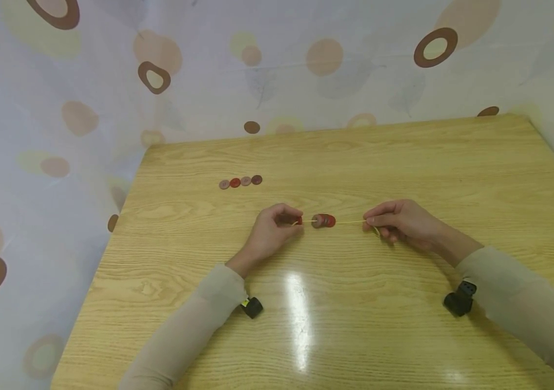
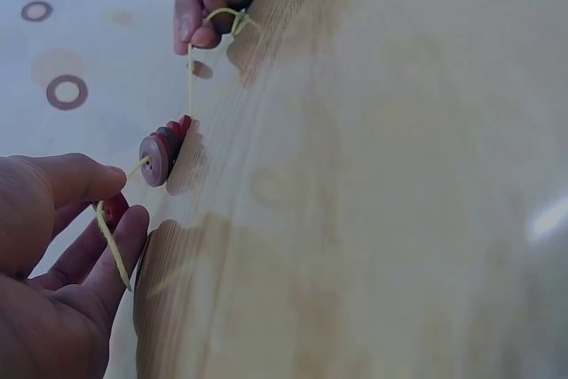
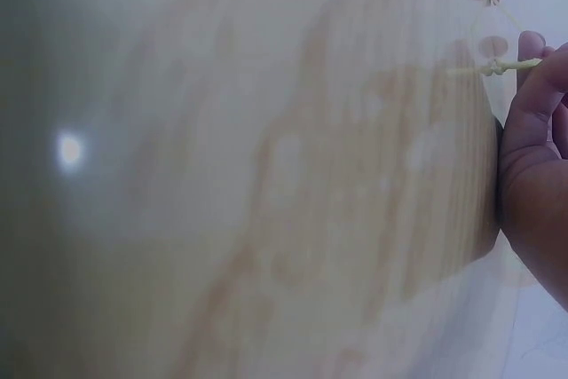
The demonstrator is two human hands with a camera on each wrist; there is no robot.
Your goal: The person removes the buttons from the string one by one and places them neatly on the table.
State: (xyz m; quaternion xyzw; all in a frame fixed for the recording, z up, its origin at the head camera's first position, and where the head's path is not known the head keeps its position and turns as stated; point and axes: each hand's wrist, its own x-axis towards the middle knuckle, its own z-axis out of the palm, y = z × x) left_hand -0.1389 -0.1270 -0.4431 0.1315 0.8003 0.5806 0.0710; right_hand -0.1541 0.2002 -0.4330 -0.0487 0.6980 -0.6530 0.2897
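Observation:
My left hand pinches a red button between thumb and fingers. A yellow string passes through this button, its loose end hanging over the fingers in the left wrist view. Farther along the string, a bunch of threaded buttons, pinkish-brown, dark and red, sits between the hands, apart from the red one. My right hand pinches the string on the other side, drawing it straight. Past those fingertips, a knot and a short tail of string show in the right wrist view.
Four-holed or similar loose buttons, several in red and brown shades, lie in a touching row on the wooden table, beyond the left hand. A patterned cloth hangs behind the table and along its left side.

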